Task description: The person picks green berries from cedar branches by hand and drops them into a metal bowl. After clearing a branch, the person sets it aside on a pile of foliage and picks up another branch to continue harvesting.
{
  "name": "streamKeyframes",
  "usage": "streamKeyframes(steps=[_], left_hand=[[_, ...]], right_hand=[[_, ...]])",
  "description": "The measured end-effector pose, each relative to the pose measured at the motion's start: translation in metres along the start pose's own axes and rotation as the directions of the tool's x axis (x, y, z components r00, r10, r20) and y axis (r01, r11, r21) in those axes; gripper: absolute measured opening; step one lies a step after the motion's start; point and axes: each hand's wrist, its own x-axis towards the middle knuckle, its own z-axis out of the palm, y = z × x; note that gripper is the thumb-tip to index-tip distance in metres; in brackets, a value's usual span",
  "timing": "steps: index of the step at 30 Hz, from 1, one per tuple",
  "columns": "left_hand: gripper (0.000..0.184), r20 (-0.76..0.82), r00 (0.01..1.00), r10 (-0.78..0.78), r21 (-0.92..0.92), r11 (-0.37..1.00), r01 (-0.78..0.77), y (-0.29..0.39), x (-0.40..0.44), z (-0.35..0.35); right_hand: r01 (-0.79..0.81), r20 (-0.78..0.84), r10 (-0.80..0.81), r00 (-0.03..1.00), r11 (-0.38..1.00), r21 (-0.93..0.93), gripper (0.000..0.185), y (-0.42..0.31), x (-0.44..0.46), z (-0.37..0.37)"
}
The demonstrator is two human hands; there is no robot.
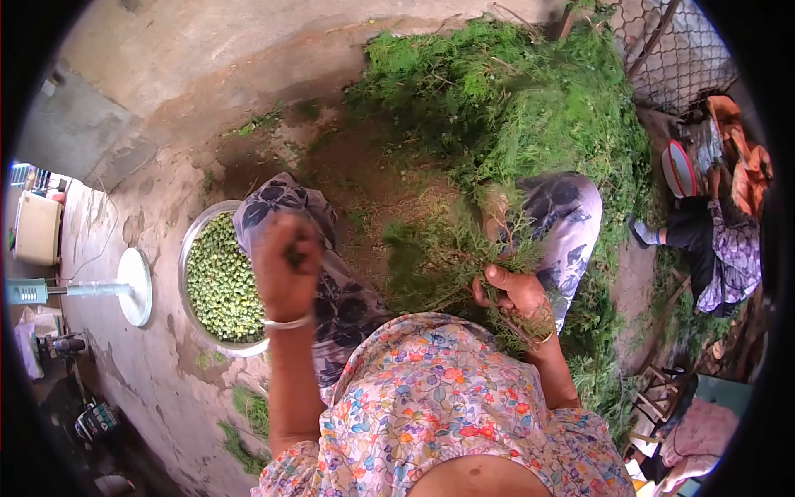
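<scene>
Locate the metal basin on the concrete floor; all positions below refer to it. It contains a heap of small green cones and stands beside your left knee, whose patterned trousers overlap its right edge in the view.

Left hand: raised just right of the basin, a bangle at the wrist. The fingers are curled inward, with something dark showing among them (motion blur hides the detail), so you cannot tell whether they are clamped on anything.

Right hand: well to the right of the basin, in front of your right knee. Thumb and fingers are clamped on a leafy conifer sprig. The sprig's foliage spreads from this hand toward the basin and lies between your knees in the view, well apart from the rim; its woody stem passes down beside your wrist.

A large pile of cut conifer branches lies beyond and to the right of the basin. A white round stand base is near the basin on its left. Far to the right of the basin, another person sits near a red-rimmed round object.
</scene>
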Motion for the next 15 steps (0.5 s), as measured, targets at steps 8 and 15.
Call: streamKeyframes(steps=[8, 15], left_hand=[[0.025, -0.146, 0.762, 0.631, 0.925, 0.361, -0.122, 0.106, 0.0, -0.09], [0.033, 0.443, 0.514, 0.734, 0.848, -0.529, 0.024, 0.098, 0.009, -0.113]], right_hand=[[0.032, 0.311, -0.055, 0.949, 0.997, 0.077, 0.038, 0.016, 0.014, -0.016], [0.02, 0.239, -0.032, 0.97, 0.998, 0.052, 0.038, 0.004, 0.005, -0.008]])
